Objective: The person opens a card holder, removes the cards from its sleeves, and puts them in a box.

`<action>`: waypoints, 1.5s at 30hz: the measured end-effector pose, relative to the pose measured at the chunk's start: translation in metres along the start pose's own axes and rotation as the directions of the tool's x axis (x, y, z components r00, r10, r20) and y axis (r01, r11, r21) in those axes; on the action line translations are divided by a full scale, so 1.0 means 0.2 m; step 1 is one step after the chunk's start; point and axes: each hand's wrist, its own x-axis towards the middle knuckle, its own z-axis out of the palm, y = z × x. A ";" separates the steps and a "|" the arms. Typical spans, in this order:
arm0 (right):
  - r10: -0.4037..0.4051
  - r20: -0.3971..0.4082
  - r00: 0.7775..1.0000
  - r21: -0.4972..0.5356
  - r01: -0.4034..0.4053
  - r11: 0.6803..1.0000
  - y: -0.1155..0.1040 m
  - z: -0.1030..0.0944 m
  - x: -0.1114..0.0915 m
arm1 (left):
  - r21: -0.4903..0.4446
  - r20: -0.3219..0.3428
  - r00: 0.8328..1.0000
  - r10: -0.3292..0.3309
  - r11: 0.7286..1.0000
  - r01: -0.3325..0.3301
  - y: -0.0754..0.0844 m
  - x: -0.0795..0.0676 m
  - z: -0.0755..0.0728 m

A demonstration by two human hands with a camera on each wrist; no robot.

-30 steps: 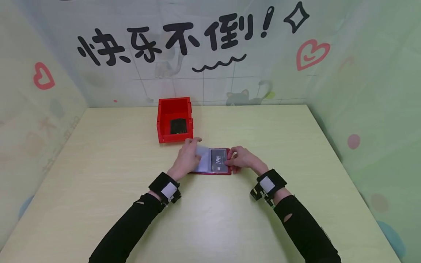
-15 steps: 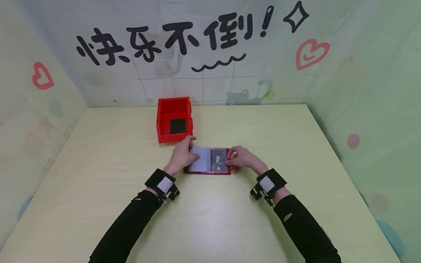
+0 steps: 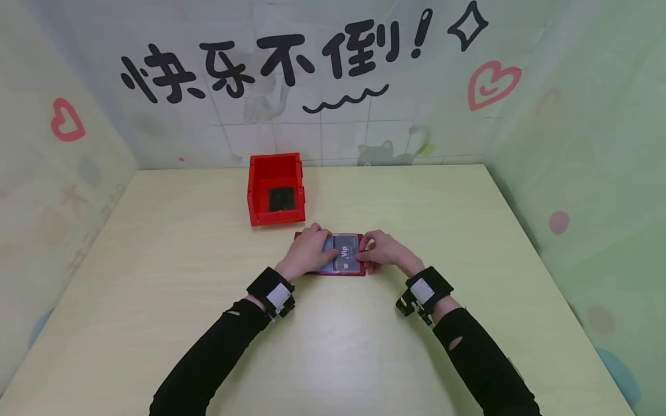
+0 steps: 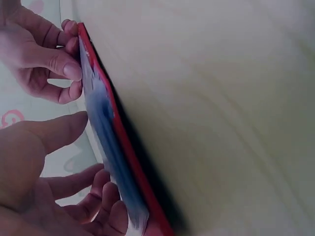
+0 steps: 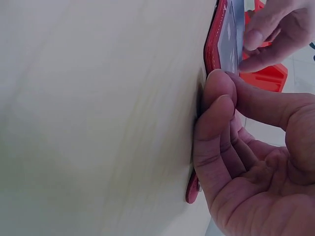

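A red card holder (image 3: 340, 274) lies unfolded on the table, with a dark card marked "Vip" (image 3: 346, 253) in its right-hand clear sleeve. My left hand (image 3: 307, 249) rests over the left half, hiding most of it; its thumb reaches the card's left side. In the left wrist view, the fingers of this left hand (image 4: 44, 172) lie loosely against the stacked sleeves (image 4: 110, 132). My right hand (image 3: 385, 252) pinches the holder's right edge. From the right wrist view, thumb and fingertips of the right hand (image 5: 246, 147) meet at a corner of the red cover (image 5: 211, 49).
Behind the holder stands a red bin (image 3: 276, 218) with a black flat item (image 3: 281, 199) in it. The pale table (image 3: 333, 346) meets a printed backdrop (image 3: 333, 138) at its back and side walls. Both wrists carry black straps with cameras.
My left hand first slides left, flattening a clear page and uncovering the left half, then comes back right over the pages to the card. The right hand keeps its place.
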 end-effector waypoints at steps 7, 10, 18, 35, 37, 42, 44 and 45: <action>0.010 -0.008 1.000 -0.012 -0.010 1.000 -0.01 0.01 -0.01 | -0.054 0.034 0.995 -0.096 0.994 0.098 0.03 0.04 0.04; 0.010 -0.014 1.000 -0.018 -0.010 1.000 -0.01 0.01 -0.01 | -0.094 0.049 0.991 -0.124 0.987 0.128 0.05 0.05 0.02; -0.003 -0.030 1.000 -0.031 0.002 1.000 0.00 0.01 0.00 | -0.144 0.062 0.988 -0.140 0.978 0.148 0.09 0.05 -0.01; 0.006 -0.024 1.000 -0.035 -0.006 0.999 0.00 0.01 0.00 | -0.357 0.184 0.965 -0.188 0.902 0.244 0.09 0.04 -0.05; 0.002 -0.021 1.000 -0.034 -0.003 0.999 0.00 0.01 0.00 | -0.365 0.187 0.963 -0.192 0.897 0.249 0.09 0.04 -0.05; -0.003 -0.018 1.000 -0.032 0.002 0.999 0.00 0.01 0.00 | -0.422 0.225 0.958 -0.175 0.869 0.258 0.11 0.04 -0.05; -0.004 -0.018 1.000 -0.029 0.004 1.000 -0.01 0.01 -0.01 | -0.429 0.233 0.958 -0.169 0.866 0.258 0.11 0.03 -0.05; -0.005 -0.018 1.000 -0.028 0.005 1.000 -0.01 0.01 -0.01 | -0.431 0.237 0.957 -0.168 0.865 0.258 0.12 0.03 -0.05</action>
